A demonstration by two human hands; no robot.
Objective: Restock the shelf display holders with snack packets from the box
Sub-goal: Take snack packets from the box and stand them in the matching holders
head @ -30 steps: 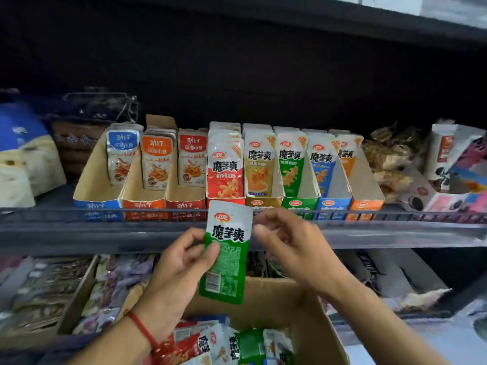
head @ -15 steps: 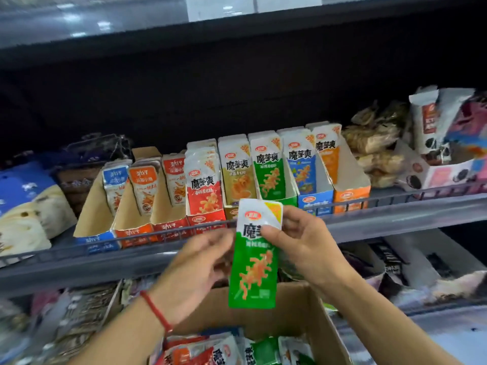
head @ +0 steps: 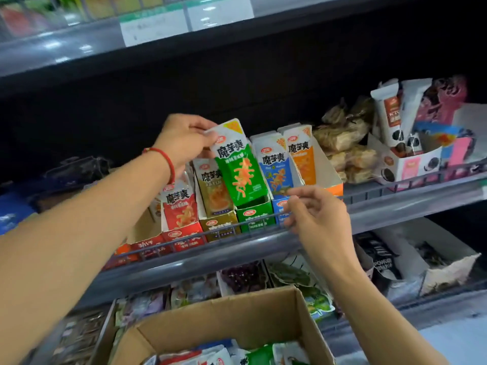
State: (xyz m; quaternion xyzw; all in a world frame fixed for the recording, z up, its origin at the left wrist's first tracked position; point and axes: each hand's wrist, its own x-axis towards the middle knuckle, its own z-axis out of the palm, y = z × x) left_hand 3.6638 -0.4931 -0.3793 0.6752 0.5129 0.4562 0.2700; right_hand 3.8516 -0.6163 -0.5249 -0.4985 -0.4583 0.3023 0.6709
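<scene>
My left hand (head: 184, 139) pinches the top corner of a green snack packet (head: 238, 164), whose lower end sits in the green display holder (head: 254, 216) on the middle shelf. My right hand (head: 316, 218) hovers in front of the blue holder (head: 280, 206), fingers loosely curled and holding nothing. Red (head: 181, 233), brown (head: 218, 225) and orange (head: 333, 184) holders stand in the same row with packets in them. The cardboard box (head: 237, 316) below holds more red and green packets (head: 253, 355).
A grey wire rail (head: 395, 189) runs along the shelf's front edge. Bagged snacks (head: 342, 143) and a white box of cookie packs (head: 411, 159) stand to the right. The lower shelf (head: 395, 264) holds other packets. Price labels (head: 184, 22) hang on the shelf above.
The green packet went from both hands in front of the shelf up into the green holder, now held by my left hand alone. My right hand let go and dropped toward the rail.
</scene>
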